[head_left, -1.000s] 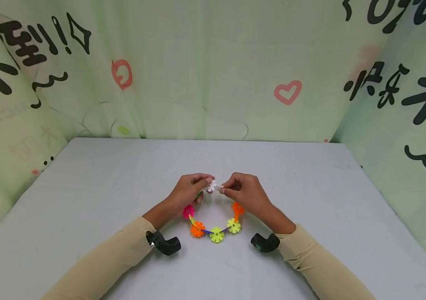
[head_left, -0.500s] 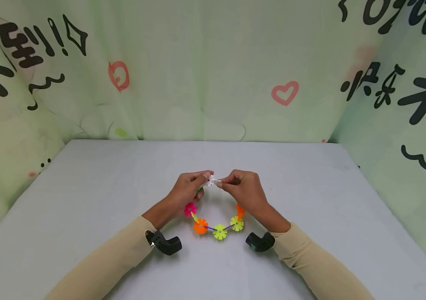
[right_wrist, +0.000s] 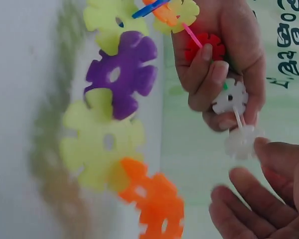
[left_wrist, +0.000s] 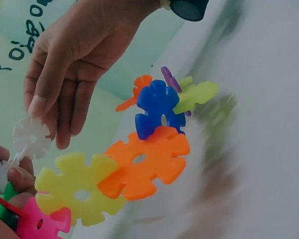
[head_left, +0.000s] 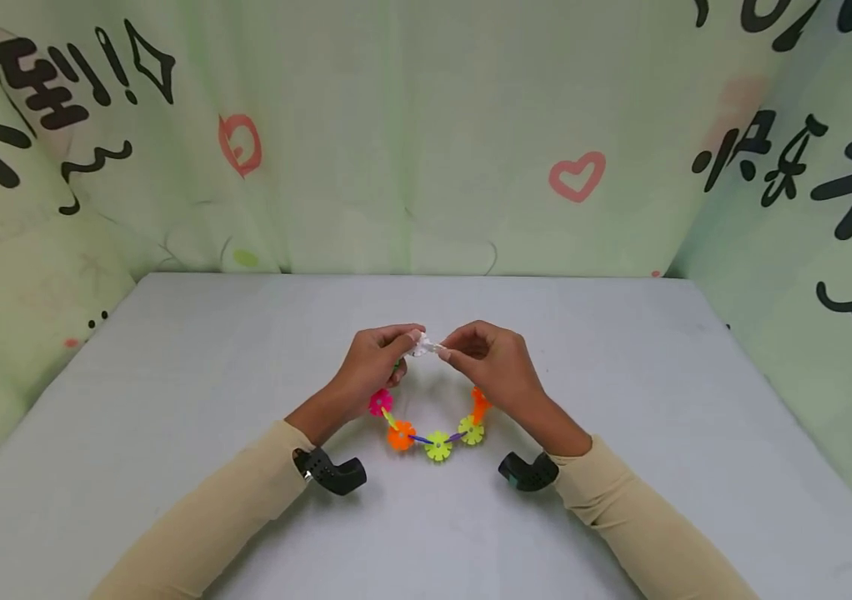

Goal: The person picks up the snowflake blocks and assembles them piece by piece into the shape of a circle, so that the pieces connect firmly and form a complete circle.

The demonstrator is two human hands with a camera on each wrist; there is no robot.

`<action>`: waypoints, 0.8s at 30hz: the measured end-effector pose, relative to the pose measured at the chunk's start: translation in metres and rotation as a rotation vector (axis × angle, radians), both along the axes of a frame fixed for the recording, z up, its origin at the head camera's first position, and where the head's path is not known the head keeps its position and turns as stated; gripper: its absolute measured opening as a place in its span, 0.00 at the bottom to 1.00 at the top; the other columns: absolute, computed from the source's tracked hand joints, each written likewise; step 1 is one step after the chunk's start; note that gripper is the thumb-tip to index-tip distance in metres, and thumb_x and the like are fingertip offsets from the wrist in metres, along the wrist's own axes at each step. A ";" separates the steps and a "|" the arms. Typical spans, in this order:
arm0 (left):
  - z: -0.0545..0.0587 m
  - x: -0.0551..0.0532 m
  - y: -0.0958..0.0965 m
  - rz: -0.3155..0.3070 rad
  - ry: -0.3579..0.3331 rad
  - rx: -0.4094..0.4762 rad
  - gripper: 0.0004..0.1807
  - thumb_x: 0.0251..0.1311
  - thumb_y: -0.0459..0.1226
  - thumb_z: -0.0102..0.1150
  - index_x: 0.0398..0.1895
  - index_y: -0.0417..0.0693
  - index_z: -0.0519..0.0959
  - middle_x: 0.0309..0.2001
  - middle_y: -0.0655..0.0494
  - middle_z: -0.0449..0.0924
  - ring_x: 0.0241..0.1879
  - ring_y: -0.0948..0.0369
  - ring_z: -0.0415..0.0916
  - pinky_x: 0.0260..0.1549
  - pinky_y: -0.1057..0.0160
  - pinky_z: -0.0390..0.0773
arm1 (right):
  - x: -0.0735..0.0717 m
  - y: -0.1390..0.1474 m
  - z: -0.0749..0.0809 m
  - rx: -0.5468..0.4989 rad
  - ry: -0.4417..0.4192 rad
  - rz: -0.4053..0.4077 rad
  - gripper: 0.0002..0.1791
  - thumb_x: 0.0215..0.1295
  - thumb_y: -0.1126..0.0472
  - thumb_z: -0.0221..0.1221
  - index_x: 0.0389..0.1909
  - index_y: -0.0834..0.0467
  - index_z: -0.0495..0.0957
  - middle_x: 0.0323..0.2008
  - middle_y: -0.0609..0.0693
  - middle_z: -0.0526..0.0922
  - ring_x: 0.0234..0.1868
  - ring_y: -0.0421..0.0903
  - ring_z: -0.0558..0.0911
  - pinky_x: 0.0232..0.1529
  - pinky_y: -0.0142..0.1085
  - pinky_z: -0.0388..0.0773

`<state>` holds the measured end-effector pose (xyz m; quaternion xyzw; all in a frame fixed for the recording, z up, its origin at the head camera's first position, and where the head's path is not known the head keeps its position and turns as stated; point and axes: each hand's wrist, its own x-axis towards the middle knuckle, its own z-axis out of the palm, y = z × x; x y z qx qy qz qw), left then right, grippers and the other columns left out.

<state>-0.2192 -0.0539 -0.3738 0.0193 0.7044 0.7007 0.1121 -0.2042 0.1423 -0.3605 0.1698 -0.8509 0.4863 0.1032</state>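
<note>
A chain of interlocking plastic snowflake discs hangs in a curve below both hands. My left hand (head_left: 377, 362) holds its left end, with a white disc (right_wrist: 230, 95) at the fingers and a red disc (right_wrist: 204, 48) and a green one against the palm. Thumb and fingers of my right hand (head_left: 497, 367) pinch a second white disc (left_wrist: 31, 137), its slot edge meeting the first. In the left wrist view, pink (left_wrist: 45, 219), yellow (left_wrist: 79, 189), orange (left_wrist: 144, 162) and blue discs (left_wrist: 159, 107) follow along the chain. At its other end, orange discs (right_wrist: 162, 209) hang below my right wrist.
The chain's lower discs, such as the yellow-green one (head_left: 438, 447), hang close over the white table (head_left: 246, 517). Each wrist wears a black camera mount (head_left: 332, 472). Pale green curtains (head_left: 411, 167) with printed characters enclose the back and sides.
Both hands have risen slightly and moved away from me, the chain coming along with them. The two white discs stay pinched together between the fingers, now turned more edge-on.
</note>
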 end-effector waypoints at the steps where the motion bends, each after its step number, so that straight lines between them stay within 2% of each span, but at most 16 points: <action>1: 0.002 -0.001 -0.001 0.011 0.000 0.004 0.17 0.70 0.42 0.54 0.56 0.47 0.80 0.44 0.36 0.73 0.18 0.61 0.62 0.17 0.70 0.63 | -0.001 0.003 0.000 0.003 0.011 -0.010 0.08 0.61 0.63 0.67 0.38 0.61 0.82 0.38 0.51 0.85 0.43 0.46 0.84 0.46 0.39 0.80; 4: 0.005 -0.004 -0.005 0.047 0.000 0.029 0.16 0.71 0.41 0.53 0.56 0.48 0.80 0.45 0.34 0.71 0.19 0.62 0.62 0.17 0.70 0.62 | -0.002 0.013 0.000 0.010 0.030 -0.039 0.11 0.64 0.62 0.64 0.45 0.63 0.80 0.48 0.54 0.83 0.53 0.50 0.80 0.56 0.43 0.74; 6: 0.005 -0.006 -0.008 0.077 0.015 0.061 0.15 0.71 0.41 0.53 0.56 0.48 0.80 0.46 0.33 0.70 0.18 0.62 0.62 0.17 0.70 0.62 | -0.002 0.019 -0.001 -0.002 -0.011 -0.045 0.15 0.68 0.61 0.61 0.51 0.64 0.77 0.53 0.56 0.79 0.58 0.52 0.76 0.59 0.45 0.71; 8: 0.003 -0.007 -0.010 0.111 0.040 0.089 0.15 0.71 0.41 0.53 0.56 0.48 0.80 0.45 0.34 0.69 0.18 0.62 0.62 0.17 0.71 0.62 | -0.001 0.023 -0.003 -0.016 -0.092 -0.040 0.19 0.70 0.59 0.58 0.57 0.64 0.73 0.59 0.58 0.75 0.62 0.55 0.72 0.61 0.48 0.69; 12: 0.001 -0.008 -0.011 0.176 0.082 0.135 0.15 0.70 0.42 0.54 0.55 0.50 0.80 0.44 0.36 0.70 0.18 0.62 0.63 0.16 0.71 0.64 | -0.001 0.024 -0.009 -0.039 -0.320 -0.011 0.29 0.72 0.56 0.53 0.69 0.62 0.61 0.66 0.61 0.66 0.64 0.57 0.69 0.61 0.49 0.69; 15: 0.000 -0.008 -0.010 0.203 0.093 0.165 0.15 0.70 0.42 0.54 0.55 0.50 0.80 0.43 0.40 0.72 0.18 0.62 0.64 0.16 0.71 0.64 | -0.002 0.022 -0.012 -0.090 -0.449 0.019 0.34 0.71 0.58 0.54 0.73 0.60 0.54 0.65 0.62 0.67 0.61 0.56 0.73 0.56 0.46 0.74; 17: 0.000 -0.008 -0.010 0.212 0.096 0.179 0.15 0.70 0.42 0.54 0.55 0.51 0.80 0.42 0.42 0.73 0.18 0.62 0.64 0.16 0.71 0.63 | -0.003 0.020 -0.013 -0.136 -0.486 0.042 0.33 0.72 0.60 0.54 0.73 0.60 0.54 0.62 0.62 0.72 0.57 0.55 0.76 0.51 0.43 0.77; 20: -0.001 -0.008 -0.008 0.215 0.096 0.183 0.15 0.70 0.42 0.54 0.55 0.50 0.80 0.39 0.48 0.74 0.18 0.62 0.64 0.16 0.71 0.63 | -0.002 0.018 -0.012 -0.170 -0.482 0.071 0.30 0.73 0.64 0.53 0.72 0.61 0.57 0.55 0.62 0.79 0.51 0.53 0.80 0.44 0.39 0.81; 24: -0.004 -0.009 -0.006 0.205 0.079 0.182 0.14 0.70 0.42 0.55 0.54 0.51 0.81 0.38 0.49 0.74 0.18 0.62 0.64 0.16 0.71 0.64 | -0.001 0.018 -0.010 -0.158 -0.443 0.094 0.28 0.72 0.66 0.53 0.71 0.60 0.60 0.51 0.62 0.81 0.50 0.51 0.81 0.41 0.37 0.81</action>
